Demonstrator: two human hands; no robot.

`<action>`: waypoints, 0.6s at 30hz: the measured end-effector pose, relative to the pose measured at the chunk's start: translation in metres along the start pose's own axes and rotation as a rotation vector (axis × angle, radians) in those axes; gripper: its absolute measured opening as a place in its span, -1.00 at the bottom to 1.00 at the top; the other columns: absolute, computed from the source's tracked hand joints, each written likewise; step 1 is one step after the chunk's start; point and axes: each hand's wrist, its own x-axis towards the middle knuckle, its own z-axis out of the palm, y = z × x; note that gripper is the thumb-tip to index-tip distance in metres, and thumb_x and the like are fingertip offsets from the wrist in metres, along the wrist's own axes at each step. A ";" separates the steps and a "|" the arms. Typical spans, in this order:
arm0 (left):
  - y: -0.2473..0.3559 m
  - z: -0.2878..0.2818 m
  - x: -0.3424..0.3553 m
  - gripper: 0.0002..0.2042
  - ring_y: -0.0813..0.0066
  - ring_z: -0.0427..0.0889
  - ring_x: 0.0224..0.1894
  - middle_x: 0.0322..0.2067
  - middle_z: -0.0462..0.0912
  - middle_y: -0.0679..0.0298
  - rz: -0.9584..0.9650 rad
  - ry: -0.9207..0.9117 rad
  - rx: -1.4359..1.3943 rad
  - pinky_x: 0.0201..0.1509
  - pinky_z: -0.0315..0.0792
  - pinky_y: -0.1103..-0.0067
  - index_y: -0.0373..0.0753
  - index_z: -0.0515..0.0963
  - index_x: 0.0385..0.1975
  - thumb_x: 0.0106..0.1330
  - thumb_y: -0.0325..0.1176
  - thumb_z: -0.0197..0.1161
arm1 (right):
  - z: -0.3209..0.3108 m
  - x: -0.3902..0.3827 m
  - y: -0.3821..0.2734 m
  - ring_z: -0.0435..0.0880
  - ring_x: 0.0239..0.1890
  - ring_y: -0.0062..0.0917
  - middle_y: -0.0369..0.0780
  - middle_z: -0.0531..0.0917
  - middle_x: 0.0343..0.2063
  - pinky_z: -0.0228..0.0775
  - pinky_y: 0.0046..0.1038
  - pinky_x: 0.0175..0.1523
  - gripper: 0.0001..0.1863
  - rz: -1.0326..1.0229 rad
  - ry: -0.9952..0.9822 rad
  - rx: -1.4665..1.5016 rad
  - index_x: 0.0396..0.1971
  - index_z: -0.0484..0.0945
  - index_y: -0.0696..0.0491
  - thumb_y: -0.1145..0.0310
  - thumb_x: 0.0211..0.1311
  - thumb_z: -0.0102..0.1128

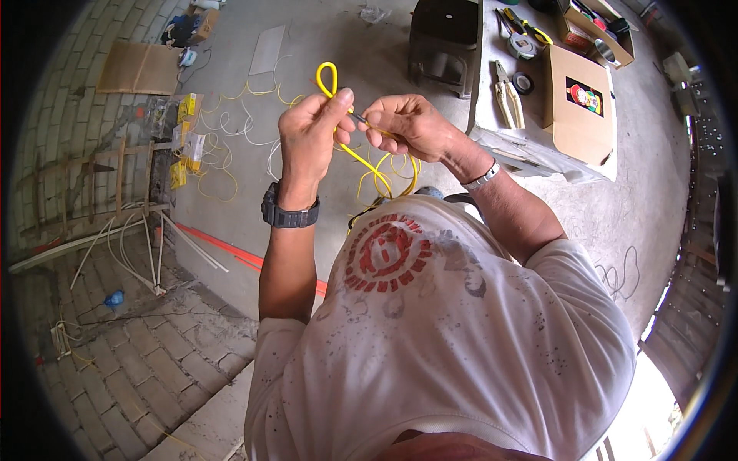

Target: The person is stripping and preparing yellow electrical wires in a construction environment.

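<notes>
A thick yellow cable (358,157) runs through my left hand (309,137). It makes a small loop (328,75) that sticks up above the thumb, and its lower length hangs in coils in front of my shirt. The left thumb and fingers are closed on it. Close beside it, my right hand (409,127) pinches a thin yellow strand at its fingertips. Between the two hands shows a short dark grey piece (357,117) on the cable, too small to make out. The right fingers partly hide the strand.
At the right, a table (530,156) holds pliers (507,96), a roll of black tape (523,82) and a cardboard box (582,107). A dark stool (443,42) stands beside it. Loose white and yellow wires (223,146) lie on the floor at left, near red conduit (219,243).
</notes>
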 end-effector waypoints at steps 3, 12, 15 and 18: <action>-0.007 -0.004 0.002 -0.74 0.64 0.47 -0.57 -0.60 0.56 0.28 0.026 -0.003 -0.018 -0.46 0.33 0.73 -0.37 0.56 -0.43 0.25 -0.24 0.22 | 0.000 -0.005 0.001 0.32 -0.68 -0.78 -0.36 0.50 -0.64 0.09 -0.71 -0.63 -0.81 0.027 0.016 -0.097 -0.37 0.57 0.14 0.32 0.28 0.08; -0.023 0.004 -0.024 -0.77 0.60 0.55 -0.26 -0.33 0.63 0.22 0.276 0.224 0.002 -0.12 0.42 0.64 -0.45 0.53 -0.21 0.23 -0.41 0.23 | 0.002 -0.006 0.012 0.15 -0.73 -0.80 -0.41 0.36 -0.70 -0.10 -0.71 -0.69 -0.79 0.125 -0.005 0.200 -0.33 0.53 0.14 0.30 0.31 0.04; -0.033 0.003 -0.034 -0.83 0.59 0.57 -0.28 -0.36 0.64 0.21 0.254 0.179 0.048 -0.15 0.43 0.68 -0.47 0.55 -0.25 0.23 -0.49 0.20 | 0.002 -0.005 0.014 0.12 -0.73 -0.81 -0.42 0.34 -0.69 -0.14 -0.73 -0.70 -0.80 0.146 -0.005 0.236 -0.34 0.52 0.12 0.30 0.32 0.04; -0.036 0.009 -0.034 -0.87 0.59 0.58 -0.33 -0.40 0.65 0.21 0.233 0.117 0.018 -0.20 0.45 0.70 -0.48 0.56 -0.29 0.22 -0.56 0.19 | 0.002 -0.001 0.016 0.14 -0.73 -0.80 -0.41 0.35 -0.69 -0.12 -0.71 -0.69 -0.80 0.153 0.000 0.253 -0.37 0.50 0.13 0.30 0.33 0.03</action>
